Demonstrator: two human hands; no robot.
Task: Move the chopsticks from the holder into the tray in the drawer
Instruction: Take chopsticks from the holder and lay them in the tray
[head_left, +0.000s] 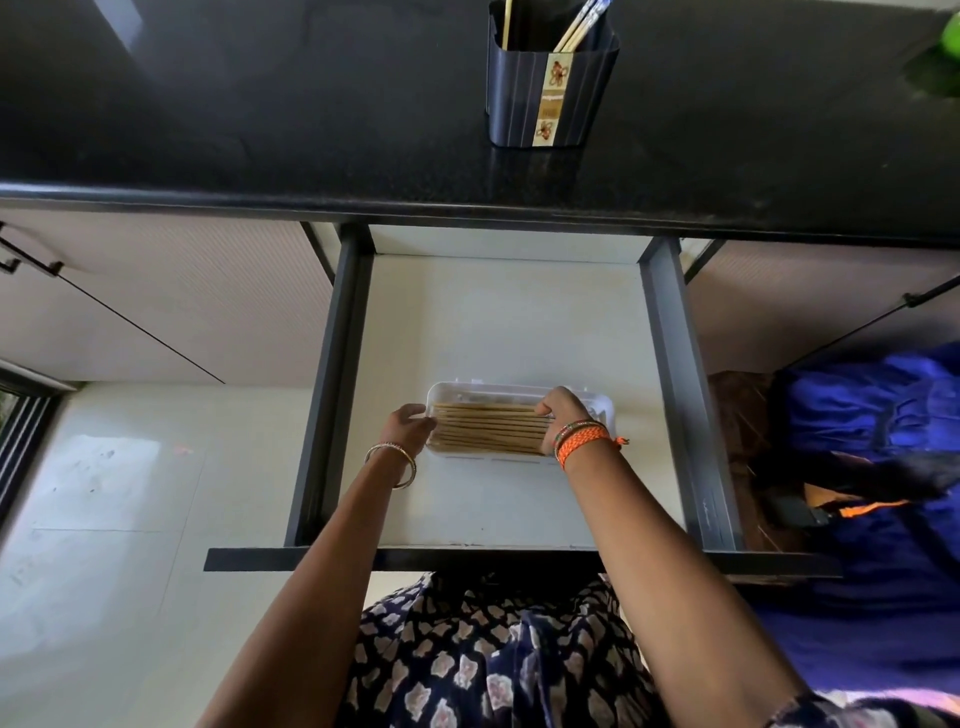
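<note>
A white plastic tray lies in the open drawer, and several wooden chopsticks lie side by side in it. My left hand touches the tray's left end at the chopstick tips. My right hand is curled over the right ends of the chopsticks inside the tray. On the black countertop above stands a dark holder with a few chopsticks still sticking out of it.
The drawer has dark metal side walls and a dark front panel. The black countertop edge overhangs its back. A blue garment hangs at the right. Pale floor tiles lie to the left.
</note>
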